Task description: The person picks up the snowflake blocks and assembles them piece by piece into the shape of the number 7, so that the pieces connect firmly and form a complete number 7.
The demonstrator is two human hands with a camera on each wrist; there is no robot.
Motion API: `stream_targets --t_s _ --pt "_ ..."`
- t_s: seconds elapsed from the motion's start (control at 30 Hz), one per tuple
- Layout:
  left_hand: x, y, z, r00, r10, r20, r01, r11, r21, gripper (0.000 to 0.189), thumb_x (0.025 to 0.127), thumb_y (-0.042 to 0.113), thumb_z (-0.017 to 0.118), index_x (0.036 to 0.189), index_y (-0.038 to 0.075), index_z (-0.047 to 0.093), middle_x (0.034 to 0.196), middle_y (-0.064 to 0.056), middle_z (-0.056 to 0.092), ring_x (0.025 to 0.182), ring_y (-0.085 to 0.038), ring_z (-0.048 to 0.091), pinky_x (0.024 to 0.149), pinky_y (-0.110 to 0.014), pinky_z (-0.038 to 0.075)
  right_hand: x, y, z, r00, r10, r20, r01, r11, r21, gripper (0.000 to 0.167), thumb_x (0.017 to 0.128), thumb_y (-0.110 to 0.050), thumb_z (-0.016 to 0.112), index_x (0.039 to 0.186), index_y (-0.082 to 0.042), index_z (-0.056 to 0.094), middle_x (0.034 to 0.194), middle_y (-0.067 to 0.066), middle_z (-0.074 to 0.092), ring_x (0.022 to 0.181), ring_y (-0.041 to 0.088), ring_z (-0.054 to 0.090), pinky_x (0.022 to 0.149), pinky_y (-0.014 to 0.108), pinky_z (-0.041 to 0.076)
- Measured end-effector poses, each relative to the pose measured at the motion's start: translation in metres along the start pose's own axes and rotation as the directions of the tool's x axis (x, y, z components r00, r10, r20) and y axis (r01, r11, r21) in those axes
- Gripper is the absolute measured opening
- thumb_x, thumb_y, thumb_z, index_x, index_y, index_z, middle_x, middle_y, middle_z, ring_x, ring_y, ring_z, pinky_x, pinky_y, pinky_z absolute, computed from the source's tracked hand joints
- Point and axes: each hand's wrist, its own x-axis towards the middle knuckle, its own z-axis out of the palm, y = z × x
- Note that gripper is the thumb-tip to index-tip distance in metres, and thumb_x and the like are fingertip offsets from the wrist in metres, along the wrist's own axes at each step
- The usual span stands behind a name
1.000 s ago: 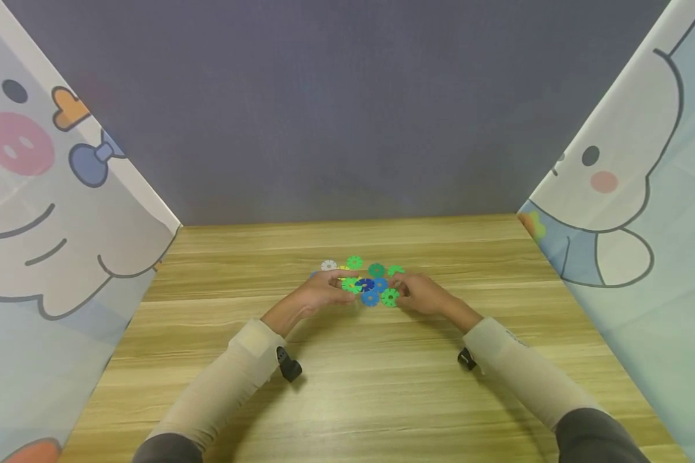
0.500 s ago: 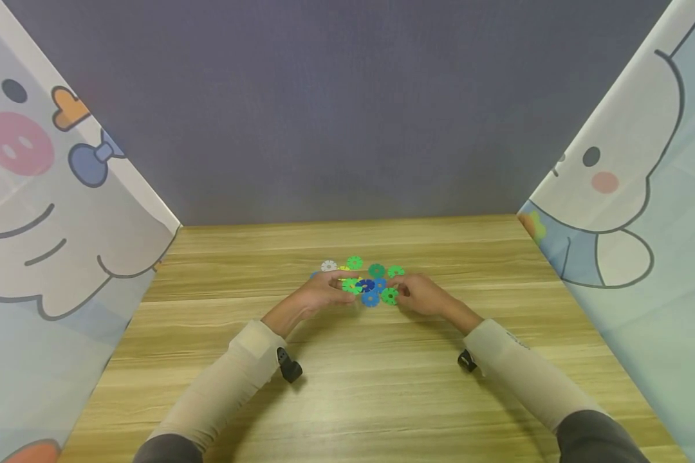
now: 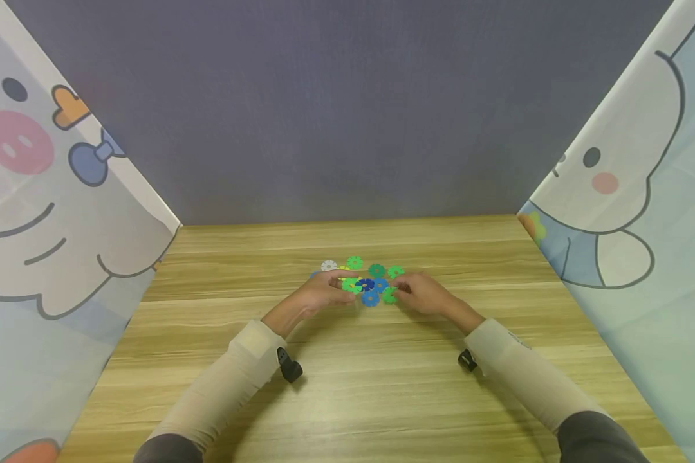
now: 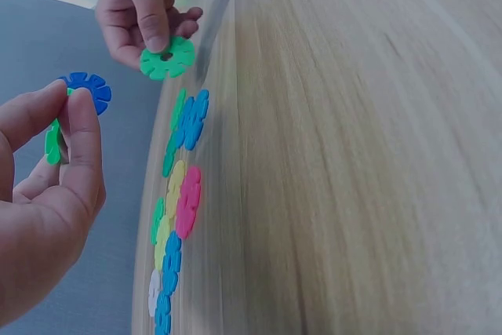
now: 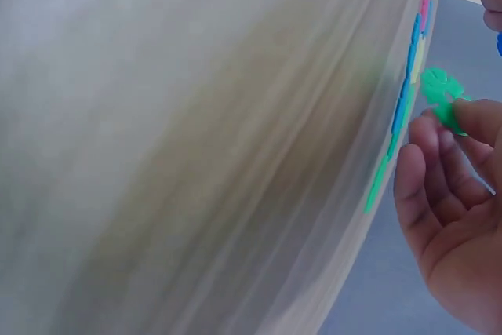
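Note:
My left hand [image 3: 323, 290] pinches a green notched plastic disc [image 4: 52, 143] between thumb and fingertips. A dark blue notched disc [image 4: 100, 90] is slotted onto that green one, and its far side sticks out past the fingertips. A short way to the right, my right hand [image 3: 424, 294] pinches a single green notched disc [image 4: 182, 56] by its edge. In the right wrist view this green disc [image 5: 441, 84] is tilted, with the thumb on its rim. The two hands face each other, and their discs are apart.
Loose notched discs lie flat on the wooden table [image 3: 359, 360] beyond and below the hands: a white one [image 3: 328, 265], a dark green one [image 3: 376, 271], a pink one [image 4: 188, 202], several blue, yellow and light green ones. A grey panel [image 3: 347, 116] stands behind.
The right hand has turned its green disc, which now shows narrower and more covered by the fingers. The left hand and its joined discs stay almost still.

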Motion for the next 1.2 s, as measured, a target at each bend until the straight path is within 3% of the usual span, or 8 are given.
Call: stream_targets --t_s 0.2,0.5,0.67,0.83,1.0,1.2 --pt "0.001 -0.001 0.001 1.000 0.005 -0.003 -0.005 1.000 -0.001 0.063 0.092 -0.003 0.070 0.151 0.005 0.048 0.089 -0.001 0.040 0.084 -0.014 0.056 0.096 -0.035 0.059 0.001 0.000 -0.003 1.000 0.022 -0.014 -0.020 0.994 0.112 0.027 0.098 -0.015 0.066 0.123 -0.004 0.068 0.083 0.001 0.072 0.061 0.007 0.055 0.055 0.022 0.049" --pt "0.001 -0.002 0.001 1.000 0.008 0.003 -0.008 1.000 0.007 0.064 0.092 -0.003 0.070 0.151 0.005 0.047 0.090 -0.001 0.040 0.084 -0.013 0.054 0.096 -0.034 0.059 0.000 -0.004 -0.004 0.997 0.070 -0.023 -0.060 0.955 0.290 0.026 0.101 -0.015 0.063 0.125 -0.007 0.065 0.077 0.012 0.070 0.051 0.008 0.048 0.044 0.018 0.038" --pt "0.000 -0.002 0.001 1.000 0.006 0.003 -0.006 1.000 0.003 0.065 0.092 -0.001 0.071 0.152 0.005 0.046 0.090 -0.001 0.038 0.083 -0.013 0.049 0.098 -0.035 0.058 -0.001 -0.008 -0.007 0.994 0.105 -0.008 -0.094 0.911 0.401 0.026 0.102 -0.014 0.060 0.127 -0.006 0.063 0.079 0.020 0.069 0.056 0.015 0.054 0.046 0.020 0.041" --pt "0.000 -0.002 0.001 1.000 0.014 0.020 -0.014 1.000 0.005 0.063 0.094 -0.001 0.069 0.152 0.004 0.045 0.091 -0.001 0.042 0.088 -0.015 0.056 0.100 -0.037 0.058 0.000 -0.011 -0.008 0.992 0.126 0.017 -0.119 0.868 0.481 0.029 0.102 -0.014 0.061 0.129 -0.003 0.061 0.084 0.028 0.069 0.065 0.020 0.063 0.057 0.029 0.056" --pt "0.000 -0.003 0.001 0.999 0.027 0.037 -0.028 0.999 0.016 0.063 0.094 -0.001 0.069 0.152 0.004 0.045 0.091 -0.001 0.041 0.090 -0.016 0.056 0.100 -0.036 0.057 0.000 -0.012 -0.007 0.989 0.137 0.052 -0.144 0.840 0.523 0.032 0.104 -0.014 0.059 0.132 0.000 0.058 0.086 0.034 0.067 0.064 0.016 0.064 0.063 0.034 0.061" --pt "-0.001 -0.002 0.002 0.999 0.032 0.037 -0.033 0.999 0.030 0.065 0.092 0.002 0.071 0.152 0.006 0.046 0.091 -0.001 0.040 0.088 -0.016 0.054 0.098 -0.034 0.058 0.000 -0.012 -0.006 0.987 0.142 0.075 -0.160 0.827 0.540 0.032 0.104 -0.014 0.058 0.133 0.000 0.059 0.088 0.034 0.067 0.065 0.015 0.064 0.064 0.034 0.061"
